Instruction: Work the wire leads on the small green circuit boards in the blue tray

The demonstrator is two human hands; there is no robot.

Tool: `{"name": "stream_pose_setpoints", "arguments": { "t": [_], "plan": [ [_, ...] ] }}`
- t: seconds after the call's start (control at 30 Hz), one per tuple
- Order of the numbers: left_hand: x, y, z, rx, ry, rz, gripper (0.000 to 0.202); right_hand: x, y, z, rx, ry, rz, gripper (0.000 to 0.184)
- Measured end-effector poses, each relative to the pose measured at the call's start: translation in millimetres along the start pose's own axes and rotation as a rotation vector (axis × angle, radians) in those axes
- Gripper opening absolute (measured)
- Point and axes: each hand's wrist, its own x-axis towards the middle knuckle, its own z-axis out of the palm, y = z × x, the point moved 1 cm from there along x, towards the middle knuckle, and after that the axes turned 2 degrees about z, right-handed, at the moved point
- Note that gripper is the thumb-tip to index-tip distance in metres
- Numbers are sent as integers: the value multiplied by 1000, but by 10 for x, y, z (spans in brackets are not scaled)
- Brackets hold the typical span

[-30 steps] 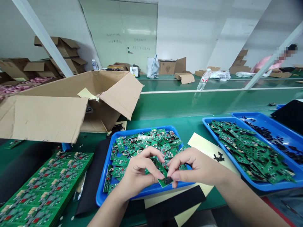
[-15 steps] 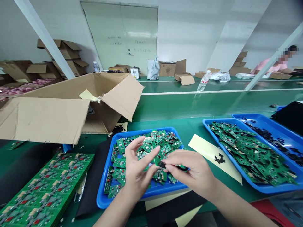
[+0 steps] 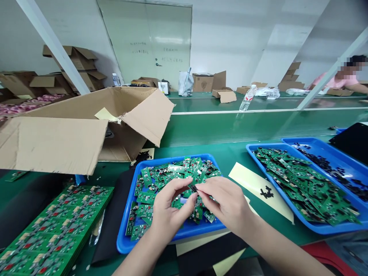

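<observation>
Over the blue tray of loose green circuit boards, my two hands meet at the fingertips. The thumb and forefinger of my left hand close on the edge of a small circuit board, seen nearly edge-on and largely covered by fingers. My right hand pinches a small black part against that board. The part's exact kind is too small to make out. Beneath and behind my fingers lie many loose boards with red and white components.
Stacked board panels lie left, beside black foam. An open cardboard box stands behind. At right are yellow paper with black bits, a board-filled tray and a tray of black parts. A person sits far right.
My left forefinger has bent down from its raised position toward the thumb. My right hand has shifted slightly left and up, and the black part now sits between both hands' fingertips.
</observation>
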Motion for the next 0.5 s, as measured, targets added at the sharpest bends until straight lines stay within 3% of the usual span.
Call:
{"name": "stream_pose_setpoints", "arguments": {
  "t": [0.13, 0.3, 0.5],
  "plan": [
    [26, 10, -13, 51, -12, -23, 26, 8, 0, 10, -98, -22, -58, 19],
    [59, 21, -2, 183, -64, 81, 21, 15, 2, 12, -150, -75, -61, 23],
    [38, -22, 47, 276, -26, 121, 12, -51, 30, 68, -196, -44, -51, 19]
  ]
}}
